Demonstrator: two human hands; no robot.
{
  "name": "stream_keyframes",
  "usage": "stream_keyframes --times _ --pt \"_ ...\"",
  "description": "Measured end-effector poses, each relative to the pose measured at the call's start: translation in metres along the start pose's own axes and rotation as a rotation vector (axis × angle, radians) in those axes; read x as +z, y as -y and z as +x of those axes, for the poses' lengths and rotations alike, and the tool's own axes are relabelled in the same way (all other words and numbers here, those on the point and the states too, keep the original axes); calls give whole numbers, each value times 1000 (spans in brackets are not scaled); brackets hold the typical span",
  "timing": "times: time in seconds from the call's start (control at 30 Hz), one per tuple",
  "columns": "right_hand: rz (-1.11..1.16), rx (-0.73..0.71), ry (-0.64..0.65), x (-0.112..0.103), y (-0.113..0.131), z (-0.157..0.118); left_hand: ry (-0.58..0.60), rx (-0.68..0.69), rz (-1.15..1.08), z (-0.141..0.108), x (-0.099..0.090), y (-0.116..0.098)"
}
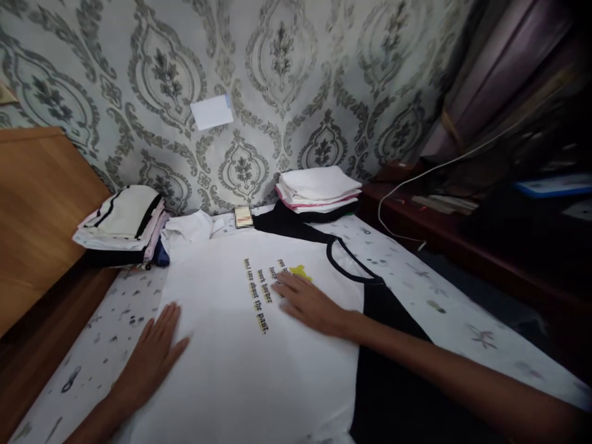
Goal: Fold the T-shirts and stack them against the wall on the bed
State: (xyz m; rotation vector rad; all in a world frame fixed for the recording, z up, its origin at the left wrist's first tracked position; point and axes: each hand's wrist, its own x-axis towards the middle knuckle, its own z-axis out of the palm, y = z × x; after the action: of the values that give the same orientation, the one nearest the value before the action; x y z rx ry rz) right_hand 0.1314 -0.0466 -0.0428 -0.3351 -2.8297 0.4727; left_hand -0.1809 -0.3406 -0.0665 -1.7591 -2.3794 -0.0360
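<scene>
A white T-shirt (pixel 222 370) with black sleeves, a black neckband and printed lettering lies spread out on the bed, its neck toward the right. My left hand (pixel 152 348) rests flat at the shirt's lower left edge, fingers stretched out and thumb apart. Across the printed chest lies my right hand (pixel 308 302), palm down with fingers extended, covering part of the lettering beside a small yellow figure (pixel 300 272). Neither hand grips the cloth.
A stack of folded clothes (pixel 124 216) stands at the left by a wooden board (pixel 41 209). Another folded stack (pixel 319 188) sits against the wall, touching the far black sleeve. A small tag-like card (pixel 243 217) lies near it. A white cable (pixel 435 163) hangs at the right.
</scene>
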Motion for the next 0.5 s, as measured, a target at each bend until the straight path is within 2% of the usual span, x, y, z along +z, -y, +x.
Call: stream_keyframes --times 0.1,0.2,0.33,0.43,0.5 --pt "-115 89 -48 -10 -44 41 40 -117 15 15 4 15" --pt "-280 218 20 -25 -75 89 16 -143 65 48 0 24" --pt "-381 350 65 -44 -101 163 -39 -52 108 121 -11 32" --pt "-424 416 110 -52 -120 214 -16 -26 108 180 -15 39" --pt "-448 462 164 -55 -135 240 37 -20 102 209 -14 44"
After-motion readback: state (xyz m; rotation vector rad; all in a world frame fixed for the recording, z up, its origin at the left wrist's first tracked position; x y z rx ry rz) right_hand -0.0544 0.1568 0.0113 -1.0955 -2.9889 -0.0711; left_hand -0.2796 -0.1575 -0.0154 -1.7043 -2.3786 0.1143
